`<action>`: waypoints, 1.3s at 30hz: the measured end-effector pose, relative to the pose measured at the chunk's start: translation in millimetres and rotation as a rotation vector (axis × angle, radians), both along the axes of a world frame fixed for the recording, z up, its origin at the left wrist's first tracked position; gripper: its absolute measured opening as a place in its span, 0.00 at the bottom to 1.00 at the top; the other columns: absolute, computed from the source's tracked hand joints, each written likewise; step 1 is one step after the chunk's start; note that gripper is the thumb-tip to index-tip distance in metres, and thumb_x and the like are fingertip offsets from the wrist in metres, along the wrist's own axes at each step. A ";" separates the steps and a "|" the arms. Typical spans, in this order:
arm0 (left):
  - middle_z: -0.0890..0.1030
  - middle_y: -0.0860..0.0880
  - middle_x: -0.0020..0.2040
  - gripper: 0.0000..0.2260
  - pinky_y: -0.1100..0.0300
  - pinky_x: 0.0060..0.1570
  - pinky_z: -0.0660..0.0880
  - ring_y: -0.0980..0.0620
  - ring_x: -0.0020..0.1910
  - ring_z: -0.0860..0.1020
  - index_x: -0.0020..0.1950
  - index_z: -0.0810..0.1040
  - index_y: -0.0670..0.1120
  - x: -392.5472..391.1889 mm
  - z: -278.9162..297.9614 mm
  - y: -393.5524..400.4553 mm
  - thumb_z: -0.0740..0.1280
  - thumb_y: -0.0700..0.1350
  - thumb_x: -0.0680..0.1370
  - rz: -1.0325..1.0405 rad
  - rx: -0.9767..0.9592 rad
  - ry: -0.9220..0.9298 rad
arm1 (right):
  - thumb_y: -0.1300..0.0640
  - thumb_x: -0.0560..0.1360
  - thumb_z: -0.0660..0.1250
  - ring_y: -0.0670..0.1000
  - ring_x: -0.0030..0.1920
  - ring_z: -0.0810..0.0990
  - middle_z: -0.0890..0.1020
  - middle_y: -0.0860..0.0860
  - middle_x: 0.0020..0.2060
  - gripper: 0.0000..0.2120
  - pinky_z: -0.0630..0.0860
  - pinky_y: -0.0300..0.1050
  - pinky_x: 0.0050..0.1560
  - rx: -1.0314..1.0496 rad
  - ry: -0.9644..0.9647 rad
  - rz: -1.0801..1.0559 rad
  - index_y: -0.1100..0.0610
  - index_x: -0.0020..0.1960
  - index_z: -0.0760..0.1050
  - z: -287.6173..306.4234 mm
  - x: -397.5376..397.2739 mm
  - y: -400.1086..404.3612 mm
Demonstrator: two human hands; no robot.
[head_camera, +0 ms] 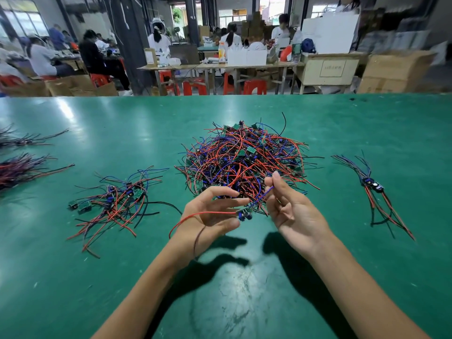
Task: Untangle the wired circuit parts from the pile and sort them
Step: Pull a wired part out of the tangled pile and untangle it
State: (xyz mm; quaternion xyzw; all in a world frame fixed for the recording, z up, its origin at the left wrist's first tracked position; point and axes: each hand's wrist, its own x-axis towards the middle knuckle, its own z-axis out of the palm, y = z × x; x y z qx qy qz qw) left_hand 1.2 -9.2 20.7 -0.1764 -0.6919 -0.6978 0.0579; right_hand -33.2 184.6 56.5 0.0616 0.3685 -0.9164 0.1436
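A big tangled pile point(247, 157) of red, blue and black wires with small green boards lies mid-table. Just in front of it I hold one wired circuit part point(244, 214) above the green table between both hands. My left hand point(212, 214) grips its board end between thumb and fingers, and its red and black wires loop back over my left wrist. My right hand point(291, 209) pinches its blue wire, which runs up to my raised fingertips. A loose sorted group point(115, 201) lies to the left, and a small aligned bundle point(371, 189) to the right.
Two more wire bundles point(22, 165) lie at the table's far left edge. The green table top point(244, 277) stretches wide around my arms. Beyond its far edge are people at workbenches, red stools and cardboard boxes point(393, 72).
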 end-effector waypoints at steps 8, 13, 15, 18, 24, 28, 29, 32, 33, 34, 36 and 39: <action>0.75 0.44 0.68 0.11 0.55 0.67 0.71 0.46 0.69 0.73 0.65 0.76 0.41 -13.5 -2.0 4.5 0.60 0.41 0.84 0.476 -0.648 0.537 | 0.54 0.66 0.77 0.41 0.34 0.78 0.84 0.49 0.41 0.13 0.79 0.30 0.36 -0.081 0.005 0.121 0.56 0.49 0.87 1.1 -1.4 5.5; 0.82 0.51 0.55 0.16 0.56 0.53 0.76 0.49 0.53 0.81 0.60 0.80 0.46 15.6 -4.5 15.0 0.57 0.54 0.85 0.373 -0.446 0.657 | 0.54 0.65 0.78 0.41 0.33 0.79 0.86 0.49 0.42 0.14 0.78 0.31 0.35 0.105 0.043 0.079 0.52 0.51 0.85 -3.7 0.2 2.6; 0.86 0.51 0.49 0.13 0.57 0.48 0.79 0.49 0.46 0.84 0.58 0.82 0.48 14.5 1.2 25.8 0.65 0.55 0.82 0.235 -0.283 0.311 | 0.54 0.65 0.78 0.42 0.33 0.80 0.86 0.51 0.42 0.23 0.78 0.32 0.35 0.192 0.093 0.031 0.53 0.59 0.80 -6.0 0.5 0.5; 0.87 0.42 0.48 0.12 0.61 0.46 0.80 0.48 0.45 0.85 0.58 0.82 0.43 20.8 1.8 40.3 0.72 0.47 0.78 -0.016 -0.001 -0.150 | 0.55 0.64 0.78 0.45 0.35 0.83 0.87 0.55 0.42 0.30 0.78 0.35 0.35 0.289 0.175 -0.058 0.56 0.64 0.72 -7.9 1.1 -2.6; 0.87 0.40 0.46 0.10 0.55 0.42 0.79 0.47 0.35 0.82 0.53 0.84 0.38 18.3 -0.9 42.8 0.70 0.43 0.78 -0.017 0.054 -0.322 | 0.58 0.68 0.79 0.48 0.37 0.84 0.88 0.57 0.46 0.30 0.79 0.38 0.40 0.437 0.250 -0.158 0.56 0.65 0.69 -9.7 3.4 -7.4; 0.87 0.41 0.43 0.10 0.62 0.32 0.71 0.52 0.27 0.76 0.51 0.86 0.40 12.7 -5.2 40.6 0.68 0.44 0.80 0.051 0.043 -0.320 | 0.61 0.74 0.74 0.52 0.41 0.85 0.88 0.56 0.48 0.24 0.80 0.39 0.41 0.388 0.289 -0.200 0.54 0.65 0.68 -7.7 2.2 -5.1; 0.87 0.41 0.43 0.10 0.64 0.29 0.70 0.53 0.26 0.74 0.50 0.86 0.40 11.4 -6.2 40.5 0.68 0.44 0.80 0.064 0.062 -0.317 | 0.62 0.76 0.73 0.51 0.42 0.85 0.88 0.56 0.49 0.23 0.80 0.38 0.42 0.382 0.294 -0.209 0.54 0.66 0.67 -7.1 1.6 -4.9; 0.86 0.43 0.40 0.09 0.66 0.26 0.67 0.54 0.25 0.71 0.48 0.87 0.43 9.5 -8.3 39.9 0.68 0.45 0.80 0.108 0.061 -0.297 | 0.64 0.75 0.72 0.50 0.45 0.85 0.87 0.56 0.50 0.27 0.80 0.38 0.46 0.334 0.257 -0.245 0.56 0.70 0.66 -7.3 -0.1 -3.8; 0.86 0.44 0.39 0.09 0.66 0.26 0.66 0.55 0.25 0.71 0.48 0.88 0.44 9.6 -9.5 39.9 0.68 0.46 0.80 0.124 0.049 -0.286 | 0.66 0.74 0.73 0.50 0.46 0.85 0.87 0.57 0.51 0.30 0.80 0.38 0.48 0.286 0.228 -0.258 0.57 0.71 0.65 -7.8 -0.6 -3.0; 0.86 0.45 0.38 0.09 0.67 0.26 0.66 0.56 0.25 0.70 0.48 0.88 0.45 9.8 -10.5 39.7 0.69 0.46 0.80 0.141 0.042 -0.276 | 0.67 0.73 0.74 0.50 0.46 0.86 0.87 0.57 0.50 0.31 0.81 0.38 0.48 0.239 0.204 -0.271 0.57 0.72 0.65 -8.8 -1.1 -2.0; 0.85 0.46 0.37 0.08 0.69 0.26 0.65 0.58 0.25 0.69 0.48 0.88 0.46 9.3 -12.5 40.4 0.70 0.45 0.80 0.184 0.039 -0.255 | 0.68 0.71 0.75 0.48 0.45 0.86 0.87 0.55 0.46 0.33 0.80 0.36 0.46 0.194 0.183 -0.303 0.58 0.71 0.67 -10.6 -1.6 -1.1; 0.85 0.46 0.35 0.05 0.67 0.29 0.66 0.57 0.28 0.70 0.50 0.88 0.49 7.7 -14.5 42.9 0.71 0.45 0.79 0.263 0.000 -0.217 | 0.68 0.69 0.77 0.48 0.43 0.85 0.87 0.54 0.44 0.30 0.80 0.35 0.44 0.203 0.185 -0.333 0.58 0.68 0.72 -13.5 -1.8 -2.0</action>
